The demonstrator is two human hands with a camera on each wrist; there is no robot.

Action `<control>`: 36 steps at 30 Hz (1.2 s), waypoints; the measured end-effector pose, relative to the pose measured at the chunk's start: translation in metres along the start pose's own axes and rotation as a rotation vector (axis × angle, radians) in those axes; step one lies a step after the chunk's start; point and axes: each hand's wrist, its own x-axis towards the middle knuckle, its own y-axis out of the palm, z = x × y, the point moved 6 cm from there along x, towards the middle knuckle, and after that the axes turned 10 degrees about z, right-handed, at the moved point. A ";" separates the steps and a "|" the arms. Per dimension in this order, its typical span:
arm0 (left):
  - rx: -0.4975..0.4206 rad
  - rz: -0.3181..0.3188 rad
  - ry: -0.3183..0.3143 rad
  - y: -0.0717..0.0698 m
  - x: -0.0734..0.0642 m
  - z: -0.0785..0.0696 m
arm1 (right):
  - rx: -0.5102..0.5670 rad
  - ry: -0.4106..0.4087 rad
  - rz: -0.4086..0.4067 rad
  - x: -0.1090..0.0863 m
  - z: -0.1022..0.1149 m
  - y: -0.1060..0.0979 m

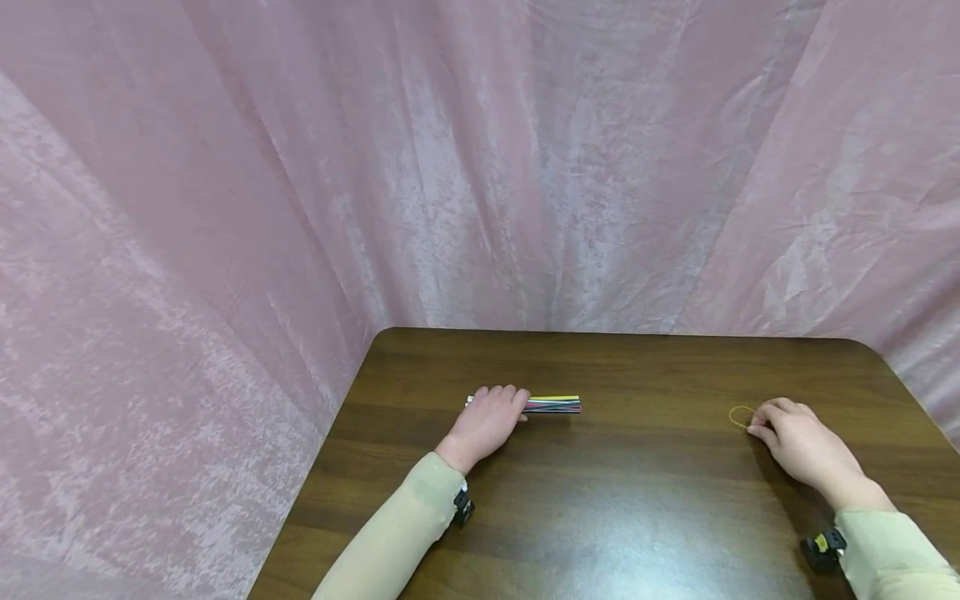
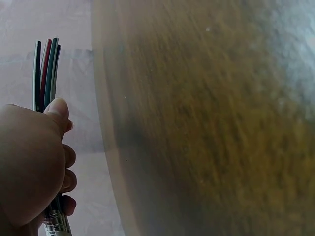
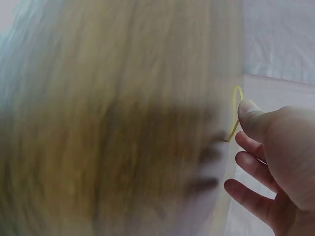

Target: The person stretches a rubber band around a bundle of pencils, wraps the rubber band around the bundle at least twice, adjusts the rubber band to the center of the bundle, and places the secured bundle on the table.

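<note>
My left hand [image 1: 489,423] grips a bundle of thin coloured sticks [image 1: 553,406] over the left part of the table. Their far ends stick out to the right of the fist, yellow, white, red and dark ones side by side. In the left wrist view, the sticks [image 2: 50,73] rise above the thumb, and pale printed ends show below the fingers. At the right, my right hand [image 1: 806,446] pinches a thin yellow rubber band [image 1: 731,412] between thumb and index finger. The band hangs out as a loop to the left of the fingertips; the other fingers are spread apart.
A brown wooden table [image 1: 622,475] with rounded far corners lies under both hands. Pink velvety curtain [image 1: 480,167] hangs behind it and along the left side. Each wrist wears a small black camera [image 1: 462,504] at its sleeve.
</note>
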 end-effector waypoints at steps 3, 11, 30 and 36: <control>-0.013 0.001 0.001 -0.001 0.000 0.000 | 0.037 0.003 -0.042 0.000 0.002 -0.003; -0.047 0.016 -0.003 -0.004 0.002 -0.003 | 0.220 0.104 -0.092 0.006 0.013 -0.004; -0.002 -0.018 0.014 -0.020 0.010 -0.021 | 0.721 0.169 0.077 0.069 0.140 0.029; -0.008 -0.028 0.008 -0.019 0.011 -0.022 | 0.796 0.155 0.085 0.080 0.170 0.036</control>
